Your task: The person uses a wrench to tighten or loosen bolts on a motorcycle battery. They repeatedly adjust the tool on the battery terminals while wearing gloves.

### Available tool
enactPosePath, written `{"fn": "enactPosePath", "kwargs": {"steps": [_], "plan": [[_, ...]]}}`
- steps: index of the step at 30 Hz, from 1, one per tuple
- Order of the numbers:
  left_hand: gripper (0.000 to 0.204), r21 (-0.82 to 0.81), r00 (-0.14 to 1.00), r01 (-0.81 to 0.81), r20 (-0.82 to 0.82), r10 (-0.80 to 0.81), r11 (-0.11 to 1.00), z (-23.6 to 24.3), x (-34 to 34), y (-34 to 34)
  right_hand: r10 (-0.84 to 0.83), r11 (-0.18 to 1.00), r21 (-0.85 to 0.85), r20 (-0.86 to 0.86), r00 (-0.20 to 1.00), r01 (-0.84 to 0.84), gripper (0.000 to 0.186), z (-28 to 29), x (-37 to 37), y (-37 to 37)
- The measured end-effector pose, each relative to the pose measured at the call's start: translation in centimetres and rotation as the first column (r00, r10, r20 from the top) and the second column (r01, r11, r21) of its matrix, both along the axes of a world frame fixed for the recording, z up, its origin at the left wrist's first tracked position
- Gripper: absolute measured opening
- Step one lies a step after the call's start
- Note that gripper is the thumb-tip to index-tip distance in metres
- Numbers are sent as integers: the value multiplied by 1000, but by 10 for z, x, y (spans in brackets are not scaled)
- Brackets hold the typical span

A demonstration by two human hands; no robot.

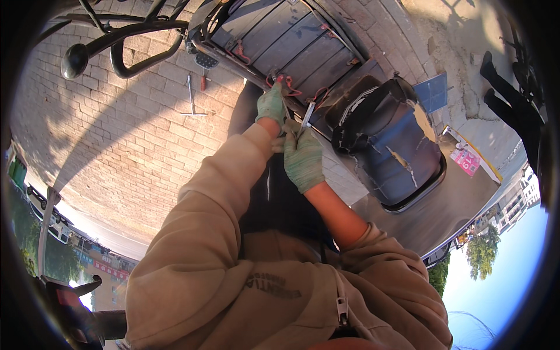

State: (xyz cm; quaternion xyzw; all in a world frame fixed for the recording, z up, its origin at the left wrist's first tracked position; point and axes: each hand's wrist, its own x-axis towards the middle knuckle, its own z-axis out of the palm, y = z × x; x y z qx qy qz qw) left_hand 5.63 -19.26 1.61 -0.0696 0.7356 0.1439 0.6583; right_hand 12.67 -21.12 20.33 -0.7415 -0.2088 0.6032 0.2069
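Note:
Dark grey battery blocks (291, 44) sit side by side in an open vehicle compartment, with red wires (296, 91) looped along their edges. My left hand (270, 106), in a green knit glove, reaches to the near edge of the batteries. Its fingers close on a red wire end there; the exact grip is partly hidden. Just below and to the right, my right hand (304, 158), gloved alike, is closed around a slim silver hand tool (308, 114) pointing up toward the compartment. The kind of tool is too small to tell.
A torn black seat (399, 149) stands tipped up right of the batteries. On the brick paving (140, 146) lie a T-shaped metal wrench (191, 99) and a red-handled screwdriver (203, 83). Black handlebars (125, 49) rise at upper left. A person's dark-clothed legs (510, 108) show at far right.

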Motion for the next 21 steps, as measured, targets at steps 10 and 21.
{"fn": "enactPosePath", "kwargs": {"steps": [10,21], "plan": [[35,-50,980,200,15,-199,979,13,-2,25,-669,743,-208,-266,694,636,27,-5,4,21],[28,-51,986,-145,72,149,988,-3,7,24,-499,842,-324,-167,850,431,16,-21,26,60]]}}
